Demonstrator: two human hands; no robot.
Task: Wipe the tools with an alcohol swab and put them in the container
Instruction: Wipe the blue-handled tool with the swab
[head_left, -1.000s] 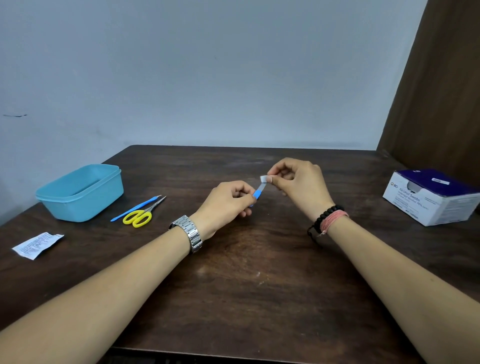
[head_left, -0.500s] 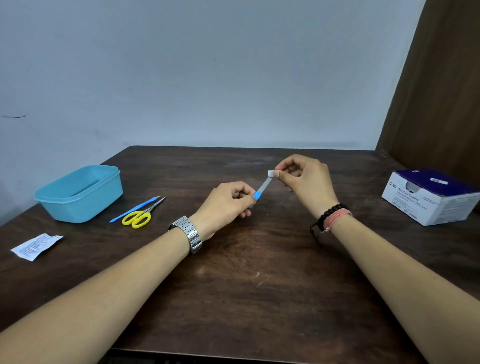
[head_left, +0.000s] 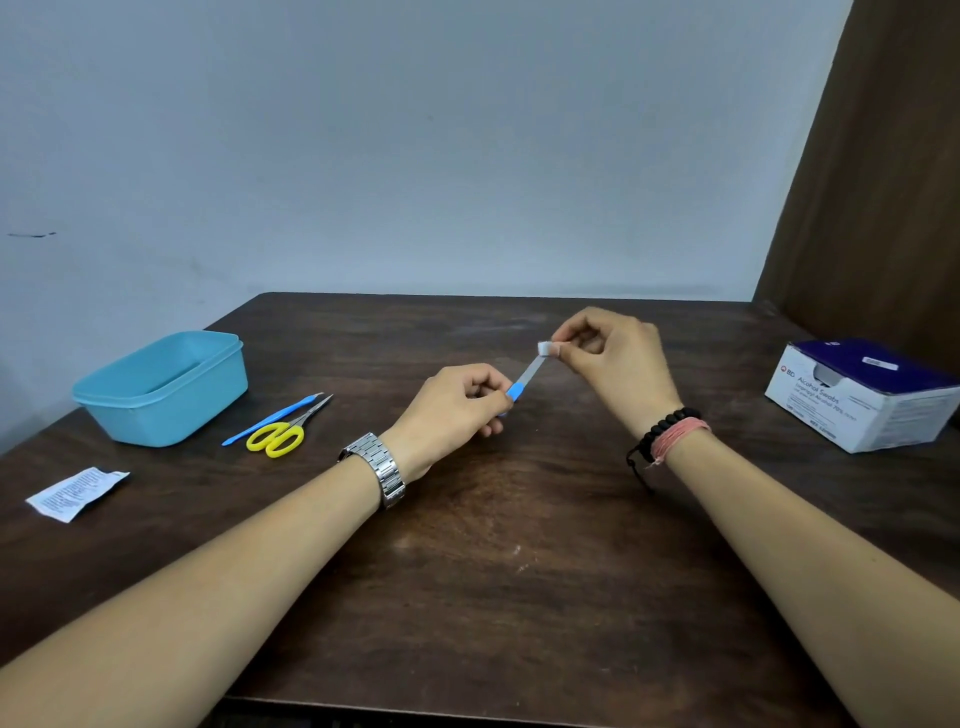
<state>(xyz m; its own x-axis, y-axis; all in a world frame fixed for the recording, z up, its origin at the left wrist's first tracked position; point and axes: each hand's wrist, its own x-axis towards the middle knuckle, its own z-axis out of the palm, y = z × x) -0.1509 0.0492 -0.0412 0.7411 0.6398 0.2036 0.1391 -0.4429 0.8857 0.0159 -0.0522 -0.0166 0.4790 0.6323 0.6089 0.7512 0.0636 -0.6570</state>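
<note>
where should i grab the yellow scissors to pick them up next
Take the yellow scissors by the yellow handle loops, coming from above on the near side. They lie flat on the table with the loops toward you and the thin blades pointing away, close beside the blue tool.

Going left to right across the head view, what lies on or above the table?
Paper wrapper → blue container → yellow scissors → left hand → right hand → box of alcohol swabs.
</note>
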